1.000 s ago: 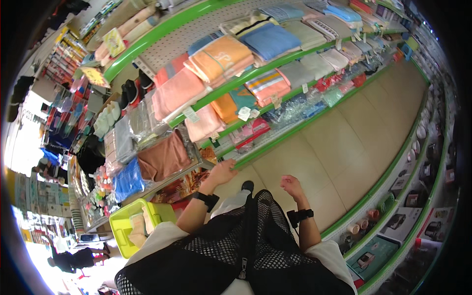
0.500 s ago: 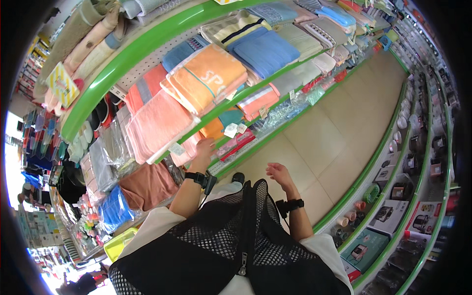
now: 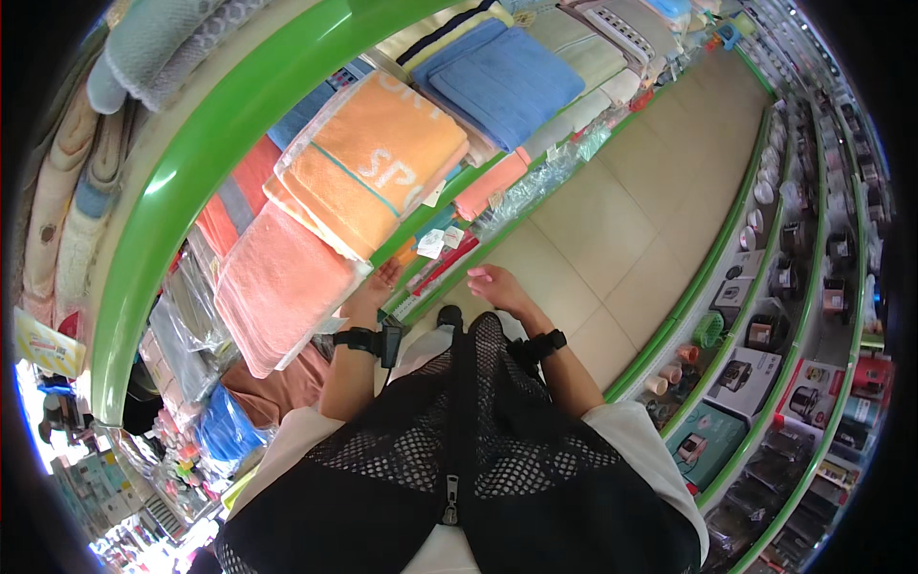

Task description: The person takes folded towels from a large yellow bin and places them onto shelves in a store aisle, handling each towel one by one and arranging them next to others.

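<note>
In the head view, the left hand [image 3: 367,295] reaches forward beside the lower right corner of a stack of folded pink towels [image 3: 282,292]; whether it touches them cannot be told from this angle. Its fingers are slightly bent and a little spread, with nothing visibly pinched between them. The right hand [image 3: 499,289] hangs over the tiled floor [image 3: 612,225], apart from the shelves, its fingers loosely curled and holding nothing that shows. Each wrist wears a black band.

The pink towels lie at the near end of a green-edged shelf, their front corner jutting past its edge. Folded orange towels [image 3: 368,158] with pale lettering lie just beyond, and a folded blue towel [image 3: 502,81] is on the pile farther along. White paper tags [image 3: 433,242] hang near the left hand, above a lower shelf. A broad green shelf edge [image 3: 177,220] curves across the upper left, with rolled textiles [image 3: 81,182] above it. Across the aisle, at right, stand pinkish cups [image 3: 656,385], a green basket [image 3: 709,329] and a teal box [image 3: 706,442] with a picture on it
</note>
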### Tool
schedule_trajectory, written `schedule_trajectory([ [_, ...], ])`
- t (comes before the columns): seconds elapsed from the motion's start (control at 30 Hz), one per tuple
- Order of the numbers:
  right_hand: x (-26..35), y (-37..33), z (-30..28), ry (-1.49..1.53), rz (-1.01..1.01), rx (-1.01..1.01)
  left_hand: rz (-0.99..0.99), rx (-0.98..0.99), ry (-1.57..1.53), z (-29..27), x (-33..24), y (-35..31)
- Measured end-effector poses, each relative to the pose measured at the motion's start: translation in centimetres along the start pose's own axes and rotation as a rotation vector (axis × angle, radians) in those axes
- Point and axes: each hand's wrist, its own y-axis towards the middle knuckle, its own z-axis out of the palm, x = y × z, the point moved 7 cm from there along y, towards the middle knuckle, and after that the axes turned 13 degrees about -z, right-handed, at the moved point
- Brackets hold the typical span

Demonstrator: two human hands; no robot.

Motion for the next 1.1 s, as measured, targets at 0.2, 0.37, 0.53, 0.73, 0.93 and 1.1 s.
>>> schedule_trajectory([
  [0.2, 1.0, 3.7, -1.2, -0.115, -0.028, 0.168, -0.061, -0.024, 0.366, 1.3, 0.9, -1.4],
  [0.37, 1.5, 6.5, -4.0, -0.049, -0.246, 0.247, 0.138, -0.051, 0.260, 1.5, 1.2, -0.2],
  [0.53, 2.0, 7.1, -8.7, -0.097, -0.184, 0.287, 0.277, 0.077, 0.254, 4.7, 0.9, 1.0],
  [0.73, 1.7, 6.0, -11.6, -0.157, -0.211, 0.436, 0.449, 0.378, 0.010, 8.8, 1.0, -0.2],
  [0.93, 0.4, 4.1, -11.0, -0.073, -0.034, 0.636, 0.488, 0.366, -0.427, 11.2, 4.7, -6.1],
  [1.1, 0.1, 2.2, -6.6, 0.220, 0.125, 0.760, 0.512, 0.489, -0.398, 6.4, 10.5, -8.6],
])
